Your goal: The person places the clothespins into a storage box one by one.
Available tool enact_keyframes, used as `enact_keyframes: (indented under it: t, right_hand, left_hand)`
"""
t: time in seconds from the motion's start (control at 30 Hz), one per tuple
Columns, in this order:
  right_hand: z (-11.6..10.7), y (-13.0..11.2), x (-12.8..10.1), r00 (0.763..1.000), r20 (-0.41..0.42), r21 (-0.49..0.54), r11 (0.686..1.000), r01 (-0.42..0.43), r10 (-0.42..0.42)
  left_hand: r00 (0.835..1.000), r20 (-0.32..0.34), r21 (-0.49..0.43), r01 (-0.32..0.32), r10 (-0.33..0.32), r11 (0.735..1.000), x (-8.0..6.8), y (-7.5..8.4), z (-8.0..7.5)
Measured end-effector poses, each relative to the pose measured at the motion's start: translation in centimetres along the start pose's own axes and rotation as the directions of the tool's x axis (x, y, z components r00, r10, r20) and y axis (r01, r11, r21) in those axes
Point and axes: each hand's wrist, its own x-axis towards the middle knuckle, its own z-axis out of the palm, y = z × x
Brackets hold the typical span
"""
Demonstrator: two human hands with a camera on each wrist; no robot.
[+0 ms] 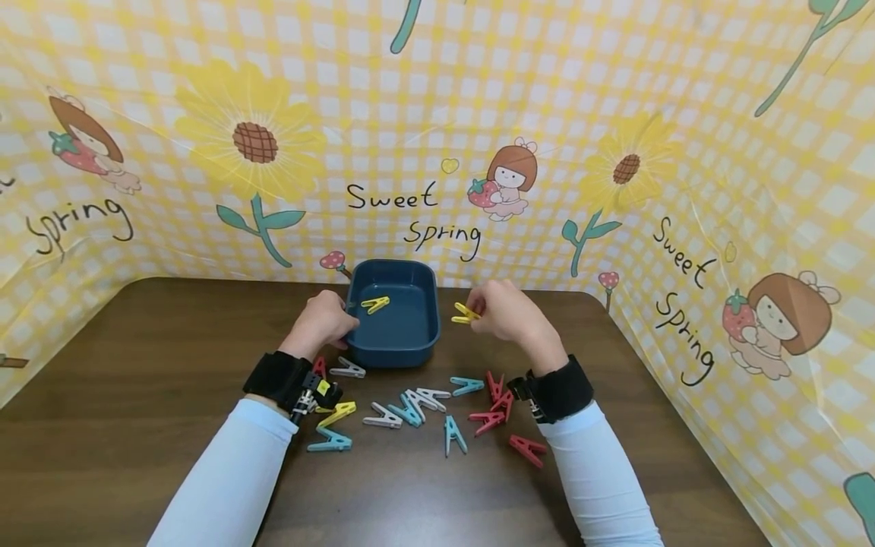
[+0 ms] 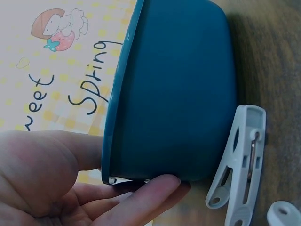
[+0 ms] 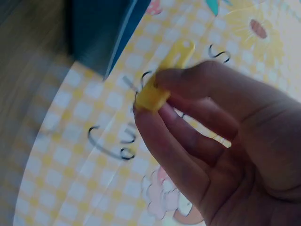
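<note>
A dark blue tub (image 1: 417, 343) stands at the back middle of the brown table, with one yellow clothespin (image 1: 375, 305) lying inside. My left hand (image 1: 321, 323) grips the tub's left rim; the left wrist view shows thumb and fingers (image 2: 155, 188) around the tub's wall (image 2: 178, 89). My right hand (image 1: 502, 311) hovers just right of the tub and pinches a second yellow clothespin (image 1: 465, 313), seen between thumb and fingers in the right wrist view (image 3: 162, 80).
Several loose clothespins lie in front of the tub: white (image 1: 347, 371), teal (image 1: 330, 442), yellow (image 1: 336, 414) and red (image 1: 528, 448). A white one (image 2: 242, 160) lies beside the tub's wall. A yellow printed backdrop (image 1: 437, 137) walls off the table's back and sides.
</note>
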Motion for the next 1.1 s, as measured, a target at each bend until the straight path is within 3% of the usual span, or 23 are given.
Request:
enact_keyframes:
  t: [0.17, 0.33, 0.53, 0.73, 0.83, 0.9, 0.93, 1.1]
  right_hand:
    - [-0.1, -2.3, 1.8, 1.0, -0.019, -0.025, 1.0, 0.011, -0.012]
    - [-0.5, -5.6, 5.9, 0.994, 0.108, -0.139, 0.99, 0.005, 0.01]
    - [0.8, -8.1, 11.3, 0.948, 0.315, -0.247, 0.968, 0.036, 0.045]
    - [4.8, -8.8, 15.4, 0.896, 0.429, -0.379, 0.923, 0.062, 0.116]
    - [6.3, -9.1, 16.4, 0.879, 0.458, -0.416, 0.906, 0.079, 0.134]
    - [6.9, -9.1, 16.8, 0.879, 0.456, -0.407, 0.911, 0.07, 0.137]
    - [6.9, -9.3, 16.7, 0.878, 0.457, -0.4, 0.914, 0.063, 0.14]
    - [7.3, -9.7, 17.1, 0.886, 0.436, -0.382, 0.924, 0.023, 0.158]
  left_hand:
    - [1.0, 0.003, -0.003, 0.014, -0.014, 1.0, 0.0, 0.1, 0.2]
    - [1.0, -0.004, -0.005, 0.023, -0.023, 1.0, 0.2, -0.2, 0.3]
    - [1.0, 0.006, -0.018, 0.028, -0.027, 0.999, 0.2, -0.6, 0.3]
    - [1.0, 0.006, -0.012, 0.028, -0.028, 1.0, 0.4, -0.3, 0.1]
    - [0.999, 0.01, -0.008, 0.033, -0.033, 0.999, 0.5, -0.2, -0.1]
    - [0.999, 0.015, -0.005, 0.04, -0.04, 0.999, 0.5, -0.2, -0.2]
    - [0.999, 0.021, -0.013, 0.027, -0.027, 1.0, 1.7, -1.2, 0.1]
    - [0.999, 0.029, -0.021, 0.036, -0.036, 0.999, 1.6, -1.3, 0.0]
